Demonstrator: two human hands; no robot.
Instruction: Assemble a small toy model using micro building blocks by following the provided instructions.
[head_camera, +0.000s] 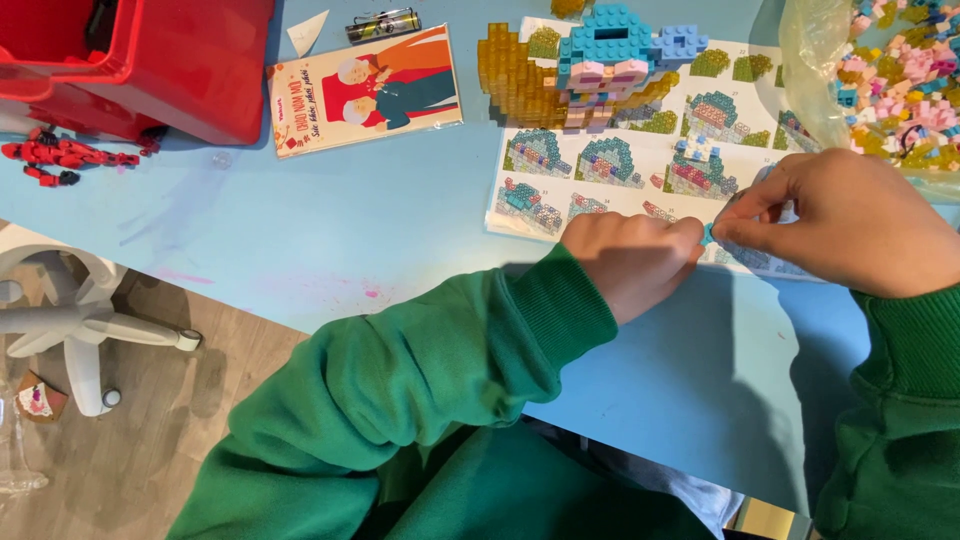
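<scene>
Small blue brick (708, 236) pinched between both hands, over the lower edge of the instruction sheet (600, 170) on the blue table (350, 230). Left hand (630, 262) closed at its 9 o'clock, right hand (850, 222) clamped from 3 o'clock. Both touching; long axis too small to tell.

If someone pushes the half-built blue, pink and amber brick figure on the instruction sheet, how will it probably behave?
The half-built blue, pink and amber brick figure is probably light, since it is made of tiny plastic bricks. It may shed pieces, because it is stacked from many small parts. It stands on the printed paper instruction sheet, so the sheet might slide along the light blue table with it.
</scene>
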